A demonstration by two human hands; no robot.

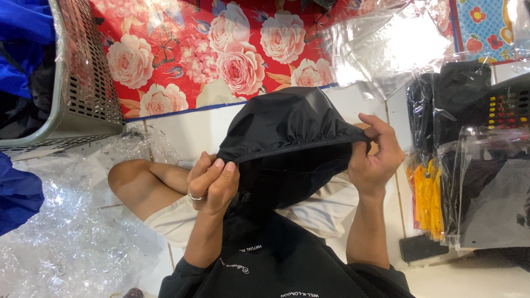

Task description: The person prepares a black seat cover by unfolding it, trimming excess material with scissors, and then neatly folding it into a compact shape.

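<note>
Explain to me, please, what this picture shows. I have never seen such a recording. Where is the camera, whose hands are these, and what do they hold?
The camera sits on a person's head and looks down, so you see that person's own body: crossed legs on a white tiled floor. There is no machine, only two bare hands.

The left hand, which wears a ring, and the right hand each grip the gathered edge of a black fabric cover and hold it stretched between them, in front of the chest.

Around the person lie other things: a grey plastic basket at the upper left, a red mat with pink flowers behind, crumpled clear plastic on the floor at the left, and at the right, clear bags with dark folded goods and a yellow bundle.
</note>
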